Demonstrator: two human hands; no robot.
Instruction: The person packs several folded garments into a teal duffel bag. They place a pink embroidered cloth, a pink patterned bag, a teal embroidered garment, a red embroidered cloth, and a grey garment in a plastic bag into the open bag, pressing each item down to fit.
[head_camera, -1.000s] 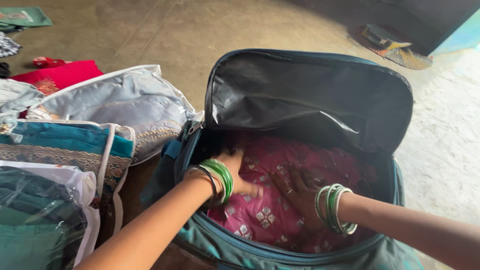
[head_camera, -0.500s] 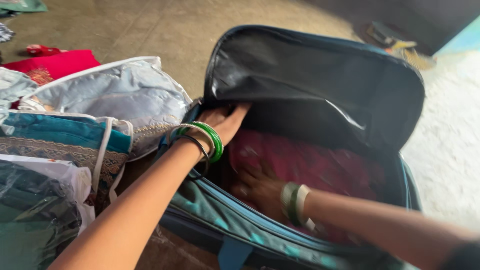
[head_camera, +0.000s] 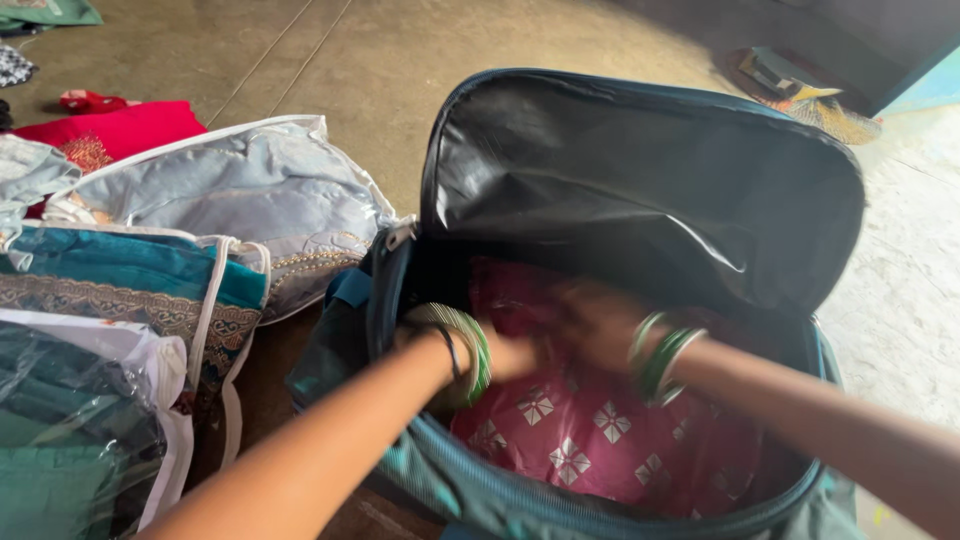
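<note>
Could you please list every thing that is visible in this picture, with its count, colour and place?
suitcase: 1, teal, lower centre, open
lid: 1, black lining, raised behind the opening
garment: 1, pink with white motifs, inside the suitcase
clear garment bags: about 3, holding grey, teal and dark green clothes, left
cloth: 1, red, far left on the floor
floor: grey-brown, top
mat: 1, brownish, top right
bangles: green, on both wrists
left hand: blurred, on the garment
right hand: blurred, on the garment

Left of centre: stacked clear garment bags (head_camera: 215, 200), grey over teal (head_camera: 120, 285) over dark green (head_camera: 70, 430). Red cloth (head_camera: 110, 130) behind. Concrete floor (head_camera: 330, 60). Woven mat (head_camera: 815, 105) far right.
</note>
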